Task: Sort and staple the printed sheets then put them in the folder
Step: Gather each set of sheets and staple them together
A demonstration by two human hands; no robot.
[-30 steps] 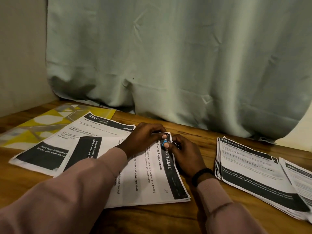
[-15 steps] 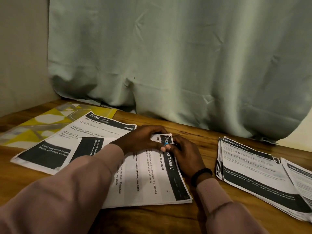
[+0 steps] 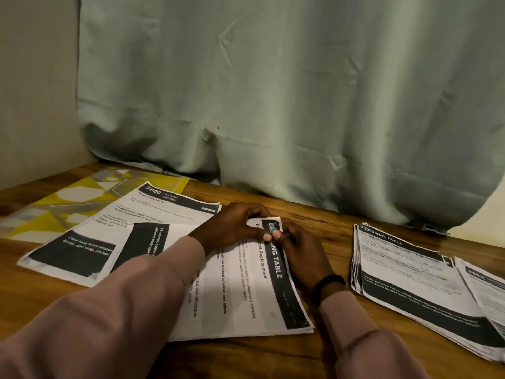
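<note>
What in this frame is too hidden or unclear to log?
- Small blue item at the sheet corner: mostly covered by both hands' fingertips, head view.
- Right stack: cut off by the frame edge.
- Folder: partly under sheets.
- Body text: too blurred to read.

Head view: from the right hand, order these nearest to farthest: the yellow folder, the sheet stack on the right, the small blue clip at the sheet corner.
1. Small blue clip: at the fingertips of the right hand.
2. Sheet stack: to its right, apart from it.
3. Yellow folder: far left, beyond the left hand.
</note>
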